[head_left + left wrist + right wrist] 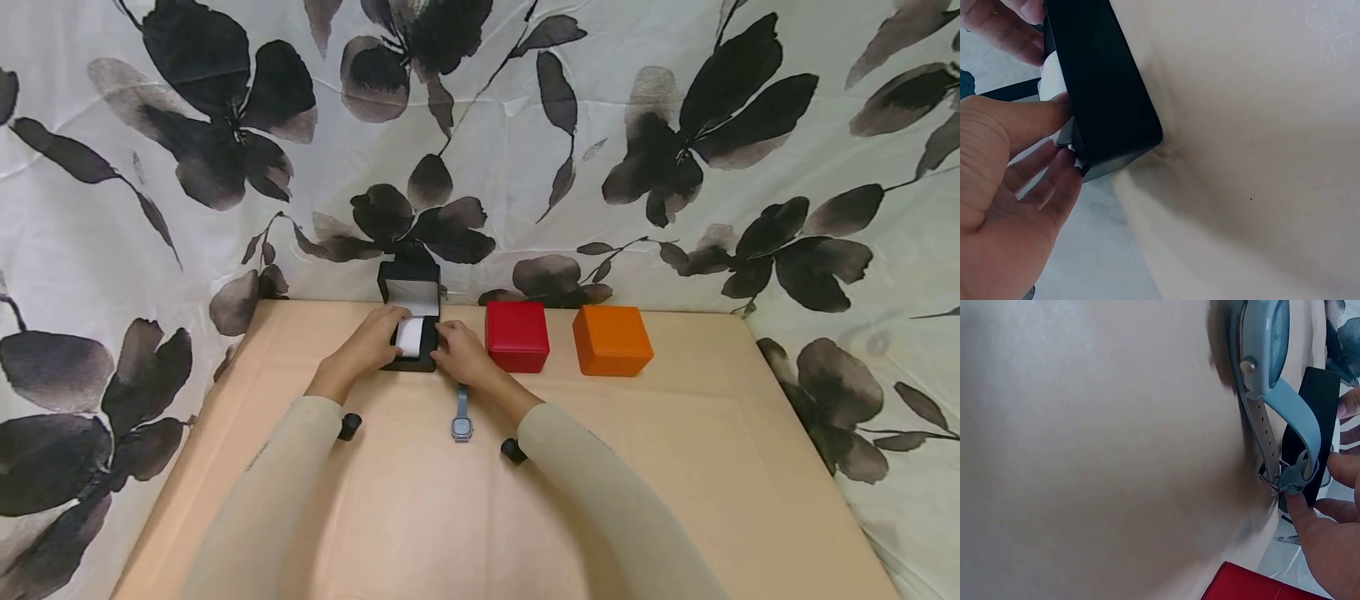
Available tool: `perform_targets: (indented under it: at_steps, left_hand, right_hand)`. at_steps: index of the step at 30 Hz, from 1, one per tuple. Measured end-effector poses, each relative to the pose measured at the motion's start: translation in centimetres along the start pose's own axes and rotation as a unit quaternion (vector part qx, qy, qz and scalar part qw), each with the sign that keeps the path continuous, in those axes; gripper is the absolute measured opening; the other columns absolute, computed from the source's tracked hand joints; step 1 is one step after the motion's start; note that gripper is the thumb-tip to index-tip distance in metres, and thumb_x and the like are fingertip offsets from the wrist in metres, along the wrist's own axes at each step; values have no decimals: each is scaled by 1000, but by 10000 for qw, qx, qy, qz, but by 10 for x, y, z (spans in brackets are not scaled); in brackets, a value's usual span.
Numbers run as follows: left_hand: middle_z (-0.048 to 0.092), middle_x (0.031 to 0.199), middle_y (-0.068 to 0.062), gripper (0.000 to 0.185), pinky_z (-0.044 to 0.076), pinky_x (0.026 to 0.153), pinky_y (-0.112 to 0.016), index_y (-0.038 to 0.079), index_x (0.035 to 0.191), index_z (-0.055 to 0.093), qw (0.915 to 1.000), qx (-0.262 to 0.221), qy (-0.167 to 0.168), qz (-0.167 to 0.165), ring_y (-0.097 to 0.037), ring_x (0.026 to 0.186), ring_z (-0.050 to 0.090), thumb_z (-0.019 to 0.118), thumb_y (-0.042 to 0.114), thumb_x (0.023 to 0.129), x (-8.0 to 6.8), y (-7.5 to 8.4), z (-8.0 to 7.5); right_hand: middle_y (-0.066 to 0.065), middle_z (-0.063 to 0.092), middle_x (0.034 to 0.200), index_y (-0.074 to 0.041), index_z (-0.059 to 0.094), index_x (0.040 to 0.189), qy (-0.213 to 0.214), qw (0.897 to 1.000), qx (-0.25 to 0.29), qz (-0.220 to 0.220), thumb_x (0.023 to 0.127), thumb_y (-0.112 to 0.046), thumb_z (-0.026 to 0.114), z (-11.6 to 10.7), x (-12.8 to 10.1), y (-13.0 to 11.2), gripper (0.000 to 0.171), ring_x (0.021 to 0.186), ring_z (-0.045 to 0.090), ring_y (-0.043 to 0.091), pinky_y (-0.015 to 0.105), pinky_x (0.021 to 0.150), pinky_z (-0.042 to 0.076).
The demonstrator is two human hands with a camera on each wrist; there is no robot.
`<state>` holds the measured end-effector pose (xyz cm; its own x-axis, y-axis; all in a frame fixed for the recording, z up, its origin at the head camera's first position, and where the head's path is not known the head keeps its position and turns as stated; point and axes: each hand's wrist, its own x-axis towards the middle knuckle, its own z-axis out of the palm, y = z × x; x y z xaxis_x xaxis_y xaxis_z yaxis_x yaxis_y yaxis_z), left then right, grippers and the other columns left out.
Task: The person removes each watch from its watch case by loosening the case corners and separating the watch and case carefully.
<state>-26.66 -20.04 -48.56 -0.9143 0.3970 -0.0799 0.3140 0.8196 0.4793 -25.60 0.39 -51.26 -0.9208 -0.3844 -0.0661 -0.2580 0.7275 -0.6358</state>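
1. Here I see the black box point(409, 333) standing open at the back of the bench point(675, 467), its lid up and a white cushion point(410, 337) inside.
2. My left hand point(369, 340) pinches the box's left side, thumb and fingers curled on its edge.
3. My right hand point(462, 353) touches the right side; I cannot tell its grip.
4. The blue watch point(461, 415) lies just behind the right wrist, unheld.
5. A red box point(517, 336) and an orange box point(611, 340) sit to the right.

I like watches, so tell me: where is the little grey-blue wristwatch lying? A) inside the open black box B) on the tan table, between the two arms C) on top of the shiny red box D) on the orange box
B: the grey-blue wristwatch lies flat on the tan table, between the arms and nearer the person than the open black box.
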Motion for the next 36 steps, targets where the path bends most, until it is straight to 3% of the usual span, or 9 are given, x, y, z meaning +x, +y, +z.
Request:
perform_targets:
  at_steps: [14, 20, 27, 32, 36]
  left_hand:
    - [50, 145, -23, 54, 39, 117, -53, -8, 143, 54, 9997, 158, -156, 82, -43, 136, 43, 69, -2, 92, 4, -2, 2]
    - [46, 149, -25, 59, 36, 120, -54, -8, 146, 49, 9998, -175, -36, -64, -43, 139, 42, 71, 3, 92, 2, -3, 3]
    - [43, 152, -26, 69, 34, 122, -56, -5, 151, 44, 9981, -463, 272, -291, -42, 144, 40, 74, 14, 92, -7, 9, -3]
    - [40, 155, -25, 76, 33, 123, -54, -4, 154, 39, 9976, -442, 528, -98, -41, 146, 37, 77, 19, 92, -12, 22, -5]
    - [41, 155, -23, 80, 36, 122, -53, -3, 154, 39, 9965, -593, 581, 24, -39, 144, 40, 79, 23, 90, -18, 32, -7]
  right_hand:
    - [22, 49, 153, 3, 48, 150, -37, 9998, 179, 23, 100, -17, 68, -3, -7, -2, 57, 137, 54, 33, 42, 117, 45]
    - [19, 51, 151, 2, 50, 149, 239, 9968, 755, -96, 99, -13, 68, -15, -21, -8, 55, 128, 63, 29, 40, 109, 52]
    - [12, 53, 151, -8, 49, 151, 373, 9881, 1484, -164, 96, -14, 73, -42, -45, -15, 60, 135, 58, 27, 39, 110, 50]
    - [10, 54, 151, -11, 50, 151, 573, 9896, 1212, -525, 93, -21, 78, -65, -63, -7, 65, 137, 55, 28, 44, 111, 50]
    - [7, 52, 154, -17, 49, 152, 722, 9930, 835, -426, 91, -27, 80, -75, -75, 6, 70, 139, 51, 29, 51, 108, 52]
